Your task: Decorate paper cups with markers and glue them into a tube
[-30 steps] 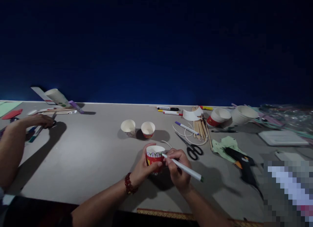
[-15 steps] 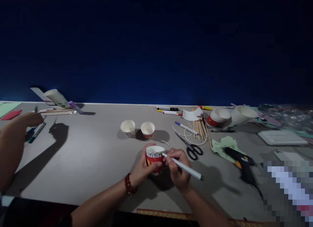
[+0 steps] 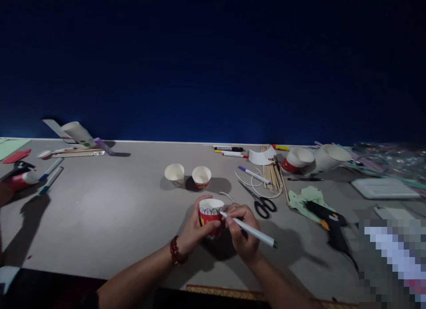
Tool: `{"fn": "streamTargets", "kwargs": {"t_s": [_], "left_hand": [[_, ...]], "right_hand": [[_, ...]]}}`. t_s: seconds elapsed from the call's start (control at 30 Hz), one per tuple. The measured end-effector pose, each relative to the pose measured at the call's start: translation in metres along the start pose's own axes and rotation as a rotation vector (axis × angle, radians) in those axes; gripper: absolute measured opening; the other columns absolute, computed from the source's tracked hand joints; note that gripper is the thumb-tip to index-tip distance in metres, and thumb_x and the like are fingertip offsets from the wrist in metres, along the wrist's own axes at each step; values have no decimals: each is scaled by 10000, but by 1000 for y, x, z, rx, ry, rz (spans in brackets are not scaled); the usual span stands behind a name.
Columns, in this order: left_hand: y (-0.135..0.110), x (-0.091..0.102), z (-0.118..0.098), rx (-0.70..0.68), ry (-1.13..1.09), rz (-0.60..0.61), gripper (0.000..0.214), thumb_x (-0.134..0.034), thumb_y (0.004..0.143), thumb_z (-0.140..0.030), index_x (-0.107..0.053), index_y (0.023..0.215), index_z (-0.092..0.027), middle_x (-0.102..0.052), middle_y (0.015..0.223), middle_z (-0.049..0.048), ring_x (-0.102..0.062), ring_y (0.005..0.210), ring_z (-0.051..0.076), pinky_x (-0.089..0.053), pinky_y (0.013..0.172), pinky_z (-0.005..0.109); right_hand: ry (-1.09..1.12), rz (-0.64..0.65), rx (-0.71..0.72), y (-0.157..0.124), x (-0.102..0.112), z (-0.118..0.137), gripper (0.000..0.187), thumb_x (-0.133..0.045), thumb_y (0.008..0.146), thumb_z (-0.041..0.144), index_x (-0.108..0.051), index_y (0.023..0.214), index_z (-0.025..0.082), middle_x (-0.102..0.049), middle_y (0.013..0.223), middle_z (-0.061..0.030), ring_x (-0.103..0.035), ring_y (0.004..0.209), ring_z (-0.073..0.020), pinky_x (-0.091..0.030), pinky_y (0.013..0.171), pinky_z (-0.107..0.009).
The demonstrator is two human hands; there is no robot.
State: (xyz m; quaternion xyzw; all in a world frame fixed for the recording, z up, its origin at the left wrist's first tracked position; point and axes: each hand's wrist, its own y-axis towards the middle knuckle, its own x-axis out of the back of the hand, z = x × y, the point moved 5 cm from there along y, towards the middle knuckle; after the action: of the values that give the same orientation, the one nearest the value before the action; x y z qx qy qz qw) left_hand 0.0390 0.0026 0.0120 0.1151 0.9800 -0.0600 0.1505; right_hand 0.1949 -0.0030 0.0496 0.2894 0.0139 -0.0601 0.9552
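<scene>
My left hand (image 3: pixel 196 224) is wrapped round a red and white paper cup (image 3: pixel 207 217), its thumb across the front. Small looped lines are drawn along the cup's white upper band. A white marker (image 3: pixel 255 231) with a green end is pinched in my right hand (image 3: pixel 244 229), its tip at the cup's band near the right side. Two short cups stand just beyond: a white one (image 3: pixel 175 174) with a drawn pattern and a red and white one (image 3: pixel 201 177). To the right of my right hand lie black-handled scissors (image 3: pixel 262 205).
On the right are a black glue gun (image 3: pixel 333 220) on crumpled green paper (image 3: pixel 308 198), wooden sticks (image 3: pixel 271 173), a purple-capped marker (image 3: pixel 254 174), stacked paper cups (image 3: pixel 329 158) and a white tray (image 3: pixel 384 188). At far left, another person's hand (image 3: pixel 5 194) is near several markers (image 3: pixel 50 180).
The other person's arm at the left has drawn back toward the edge, uncovering a red and white object. My marker tip has shifted slightly along the cup's band; my grip is unchanged.
</scene>
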Motion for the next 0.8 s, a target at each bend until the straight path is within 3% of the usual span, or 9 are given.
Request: {"fn": "streamTargets", "kwargs": {"t_s": [0.8], "left_hand": [[0,1,-2,-10,25,-6,753,-903,781,-486,-527,1387,-244,-695,1137,66,-674,1003,245,-558,907,361]], "right_hand": [[-14,13,14,-1,-2,1,79,-604,949,191,-616,898,250,-597,712,6,-617,666,-195,-542,633,-341]]}}
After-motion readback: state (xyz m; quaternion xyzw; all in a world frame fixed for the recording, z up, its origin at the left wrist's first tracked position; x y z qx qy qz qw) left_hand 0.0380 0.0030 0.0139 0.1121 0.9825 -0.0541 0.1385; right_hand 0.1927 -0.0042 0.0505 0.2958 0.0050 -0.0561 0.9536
